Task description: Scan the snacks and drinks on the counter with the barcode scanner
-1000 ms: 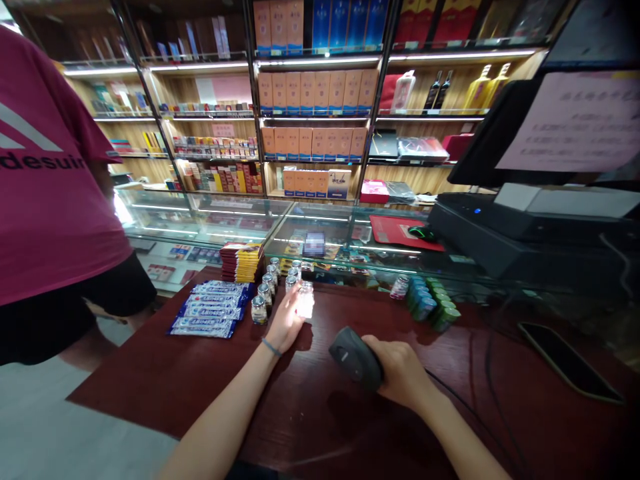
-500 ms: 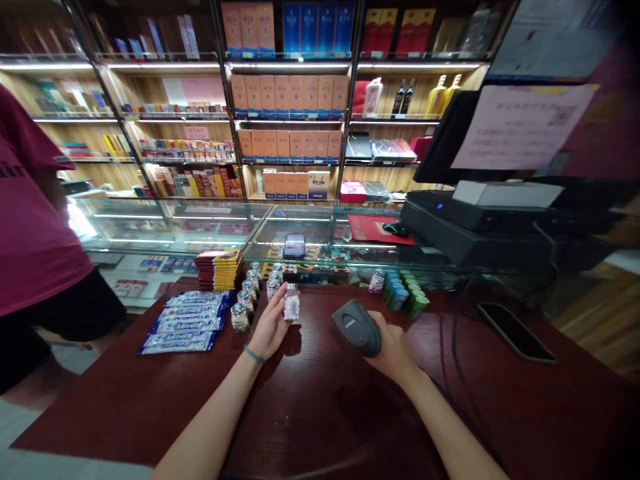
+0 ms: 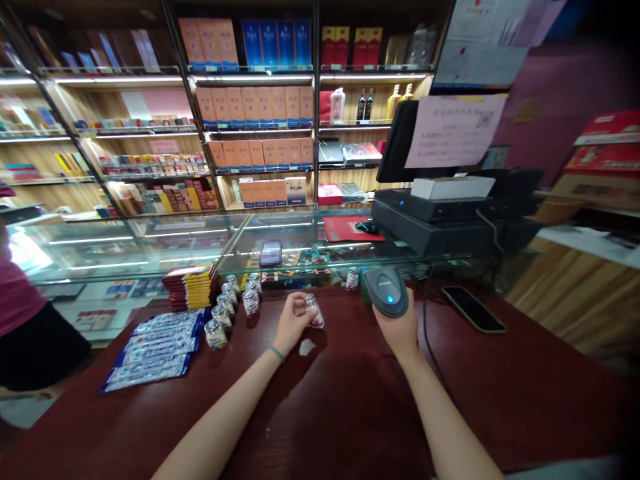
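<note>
My left hand [image 3: 291, 327] is closed around a small clear jar [image 3: 315, 313] with pink-and-white contents, its fingers on the jar's left side, just above the dark red table. Gripped in my right hand [image 3: 400, 331] is a dark grey barcode scanner [image 3: 384, 288], with a blue light glowing on its top. Left of my left hand stand similar jars in two rows, one with a pale-filled jar [image 3: 216, 335] in front, the other led by a pink-filled jar [image 3: 251, 303]. Another small jar [image 3: 352, 279] stands farther back, between my hands. The scanner mostly hides the cans behind it.
Blue-and-white packets [image 3: 155, 350] and stacked yellow and red packs [image 3: 197, 290] lie at the left. A phone [image 3: 474, 309] and the scanner's cable [image 3: 427, 340] are at right. Beyond are a glass counter [image 3: 295, 227], a monitor [image 3: 397, 143] and shelves. Another person [image 3: 23, 287] stands far left.
My left hand has turned over and carried the jar rightward. My right hand has tilted the scanner up, and its blue light now shows. The view has swung right.
</note>
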`<control>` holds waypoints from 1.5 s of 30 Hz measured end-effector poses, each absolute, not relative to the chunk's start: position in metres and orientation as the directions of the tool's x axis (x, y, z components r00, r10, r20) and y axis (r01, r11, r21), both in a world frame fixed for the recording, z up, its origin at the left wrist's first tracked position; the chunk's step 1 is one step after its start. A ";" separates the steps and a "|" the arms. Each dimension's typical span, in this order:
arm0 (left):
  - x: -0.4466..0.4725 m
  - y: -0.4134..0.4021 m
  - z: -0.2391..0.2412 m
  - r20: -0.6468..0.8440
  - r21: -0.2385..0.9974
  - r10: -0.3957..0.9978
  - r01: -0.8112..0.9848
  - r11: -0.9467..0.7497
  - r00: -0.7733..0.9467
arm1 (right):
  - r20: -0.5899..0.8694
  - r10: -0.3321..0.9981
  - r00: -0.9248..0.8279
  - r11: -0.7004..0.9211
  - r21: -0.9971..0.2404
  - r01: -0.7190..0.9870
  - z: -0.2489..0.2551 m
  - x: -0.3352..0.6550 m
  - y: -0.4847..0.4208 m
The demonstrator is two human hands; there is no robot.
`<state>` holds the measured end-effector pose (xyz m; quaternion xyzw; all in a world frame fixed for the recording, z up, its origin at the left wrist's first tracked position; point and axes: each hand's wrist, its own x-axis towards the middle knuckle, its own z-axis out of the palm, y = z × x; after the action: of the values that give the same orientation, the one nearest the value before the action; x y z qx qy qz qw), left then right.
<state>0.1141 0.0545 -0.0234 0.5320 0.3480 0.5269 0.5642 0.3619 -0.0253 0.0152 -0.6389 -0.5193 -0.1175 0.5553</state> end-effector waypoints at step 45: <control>0.273 0.119 -0.070 0.442 0.897 0.877 -0.066 -0.438 0.187 | 0.558 0.449 0.698 0.181 -0.822 0.541 0.003 0.390 -0.016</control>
<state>0.2727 0.1189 -0.0698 0.6419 0.3161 0.5539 0.4257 0.3897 -0.0163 0.0028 -0.6390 -0.3874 -0.0343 0.6637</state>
